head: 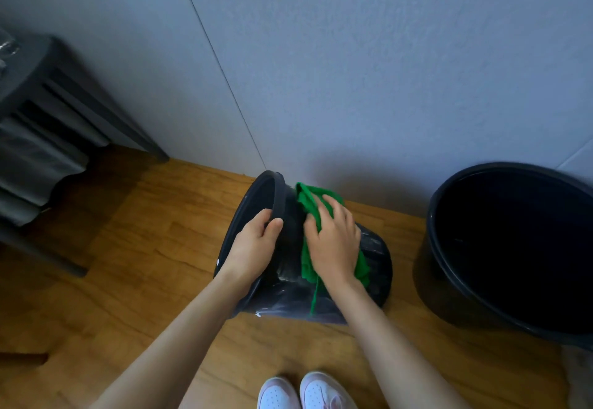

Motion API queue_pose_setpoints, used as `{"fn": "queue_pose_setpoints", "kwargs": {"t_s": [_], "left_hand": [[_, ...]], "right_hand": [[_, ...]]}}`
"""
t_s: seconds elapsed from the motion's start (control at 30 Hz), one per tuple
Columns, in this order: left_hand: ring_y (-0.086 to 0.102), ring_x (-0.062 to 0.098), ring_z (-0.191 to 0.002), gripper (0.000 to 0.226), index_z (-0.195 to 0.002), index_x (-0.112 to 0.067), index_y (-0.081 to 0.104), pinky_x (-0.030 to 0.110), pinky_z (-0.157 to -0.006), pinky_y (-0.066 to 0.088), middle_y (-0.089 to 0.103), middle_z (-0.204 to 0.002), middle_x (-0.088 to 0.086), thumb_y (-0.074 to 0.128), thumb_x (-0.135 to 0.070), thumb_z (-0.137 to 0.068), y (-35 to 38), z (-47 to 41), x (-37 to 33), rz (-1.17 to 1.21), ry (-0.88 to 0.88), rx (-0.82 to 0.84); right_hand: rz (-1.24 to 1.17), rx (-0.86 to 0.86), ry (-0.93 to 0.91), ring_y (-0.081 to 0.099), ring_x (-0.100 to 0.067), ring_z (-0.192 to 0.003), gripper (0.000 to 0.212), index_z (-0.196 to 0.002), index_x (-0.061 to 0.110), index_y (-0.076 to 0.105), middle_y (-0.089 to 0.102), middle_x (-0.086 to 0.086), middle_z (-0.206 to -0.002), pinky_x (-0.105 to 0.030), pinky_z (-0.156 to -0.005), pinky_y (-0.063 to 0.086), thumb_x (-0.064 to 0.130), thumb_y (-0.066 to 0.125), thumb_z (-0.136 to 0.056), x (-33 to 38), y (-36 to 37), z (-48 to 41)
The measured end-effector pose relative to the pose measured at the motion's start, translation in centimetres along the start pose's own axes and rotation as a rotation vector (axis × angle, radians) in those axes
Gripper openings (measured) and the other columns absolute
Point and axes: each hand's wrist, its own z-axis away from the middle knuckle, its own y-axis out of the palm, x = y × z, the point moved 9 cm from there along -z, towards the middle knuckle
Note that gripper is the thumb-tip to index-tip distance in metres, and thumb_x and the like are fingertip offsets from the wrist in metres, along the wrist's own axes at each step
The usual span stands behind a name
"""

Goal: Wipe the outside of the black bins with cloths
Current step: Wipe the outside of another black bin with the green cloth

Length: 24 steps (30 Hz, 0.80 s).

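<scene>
A small black bin [373, 258] lies tilted on its side on the wooden floor, its mouth facing left. My left hand [253, 246] grips the bin's rim, thumb over the edge. My right hand [333, 238] presses a green cloth [309, 203] flat against the bin's outer wall, just right of the rim. Part of the cloth hangs down below my wrist. A larger black bin [449, 280] stands upright at the right, apart from both hands.
A pale wall runs close behind the bins. A dark slatted piece of furniture [48, 113] stands at the left on the wooden floor [154, 248]. My two white shoes [305, 392] show at the bottom edge.
</scene>
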Motion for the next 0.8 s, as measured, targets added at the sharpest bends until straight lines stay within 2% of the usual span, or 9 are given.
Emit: {"fn": "queue_pose_setpoints", "kwargs": {"t_s": [0.1, 0.27, 0.33, 0.43, 0.53, 0.63, 0.7, 0.73, 0.8], "left_hand": [[0.038, -0.007, -0.067, 0.028, -0.077, -0.036, 0.036, 0.007, -0.059, 0.034, 0.039, -0.076, -0.02, 0.037, -0.021, -0.1, 0.1, 0.4, -0.2, 0.014, 0.0, -0.009], [0.037, -0.004, -0.066, 0.034, -0.071, -0.039, 0.033, 0.011, -0.061, 0.031, 0.037, -0.074, -0.018, 0.038, -0.022, -0.1, 0.0, 0.4, 0.2, 0.017, -0.024, -0.035], [0.038, -0.003, -0.066, 0.034, -0.071, -0.038, 0.032, 0.012, -0.061, 0.031, 0.037, -0.074, -0.017, 0.038, -0.022, -0.1, 0.0, 0.4, 0.2, 0.024, -0.034, -0.041], [0.037, -0.004, -0.064, 0.036, -0.07, -0.037, 0.031, 0.012, -0.058, 0.031, 0.036, -0.072, -0.018, 0.038, -0.02, -0.1, -0.1, 0.6, 0.4, 0.042, -0.046, -0.043], [0.041, -0.003, -0.065, 0.035, -0.067, -0.033, 0.035, 0.016, -0.063, 0.036, 0.042, -0.071, -0.015, 0.04, -0.019, -0.099, -0.2, 0.6, 0.7, 0.044, -0.055, -0.065], [0.043, 0.002, -0.067, 0.033, -0.067, -0.028, 0.04, 0.026, -0.065, 0.04, 0.045, -0.071, -0.01, 0.041, -0.021, -0.099, -0.5, 0.4, 1.1, 0.025, -0.075, -0.074], [0.052, 0.009, -0.075, 0.024, -0.077, -0.024, 0.051, 0.028, -0.074, 0.044, 0.054, -0.078, -0.002, 0.041, -0.024, -0.099, -0.8, 0.1, 1.9, 0.034, -0.088, -0.075], [0.058, 0.017, -0.089, 0.02, -0.093, -0.017, 0.058, 0.038, -0.085, 0.048, 0.061, -0.091, 0.006, 0.041, -0.027, -0.098, -1.0, 0.0, 2.2, 0.03, -0.098, -0.071], [0.055, 0.025, -0.112, 0.035, -0.123, -0.014, 0.052, 0.049, -0.099, 0.045, 0.061, -0.117, 0.009, 0.041, -0.035, -0.097, -1.5, -0.2, 3.0, 0.021, -0.129, -0.076]], "right_hand": [[0.026, 0.091, 0.224, 0.029, -0.02, -0.134, 0.041, -0.136, 0.023, 0.047, 0.037, 0.004, -0.147, -0.037, -0.105, 0.025, 0.034, 0.037, -0.097, -6.2, 0.4, -1.3], [0.054, 0.07, 0.337, 0.026, -0.023, -0.135, 0.042, -0.137, 0.024, 0.045, 0.034, 0.001, -0.149, -0.04, -0.106, 0.023, 0.032, 0.039, -0.096, -10.0, 0.2, 0.8], [0.046, 0.003, 0.291, 0.028, -0.026, -0.134, 0.041, -0.136, 0.026, 0.047, 0.036, -0.001, -0.147, -0.044, -0.105, 0.025, 0.032, 0.041, -0.096, -8.5, 0.2, 2.6], [0.047, -0.147, 0.103, 0.042, -0.029, -0.123, 0.044, -0.128, 0.027, 0.055, 0.051, -0.006, -0.135, -0.048, -0.092, 0.041, 0.036, 0.04, -0.088, -3.1, -0.3, 4.8], [0.05, -0.154, -0.08, 0.037, -0.023, -0.119, 0.047, -0.129, 0.033, 0.051, 0.051, -0.003, -0.133, -0.043, -0.087, 0.043, 0.038, 0.037, -0.084, 1.5, -0.2, 5.3], [0.054, -0.1, -0.138, 0.04, -0.023, -0.121, 0.046, -0.131, 0.034, 0.048, 0.049, 0.0, -0.134, -0.043, -0.09, 0.041, 0.038, 0.038, -0.087, 1.6, -0.1, 3.8], [0.042, -0.029, -0.033, 0.036, -0.024, -0.127, 0.041, -0.133, 0.033, 0.048, 0.044, 0.001, -0.14, -0.043, -0.098, 0.034, 0.034, 0.043, -0.092, -1.4, 0.3, 2.1], [0.033, 0.007, 0.068, 0.033, -0.024, -0.13, 0.04, -0.134, 0.031, 0.048, 0.04, 0.002, -0.143, -0.041, -0.101, 0.03, 0.033, 0.044, -0.094, -3.6, 0.6, 1.4], [0.062, 0.026, 0.227, 0.029, -0.024, -0.132, 0.039, -0.133, 0.028, 0.049, 0.037, 0.001, -0.145, -0.041, -0.102, 0.027, 0.031, 0.044, -0.095, -7.8, 0.3, 0.8]]}}
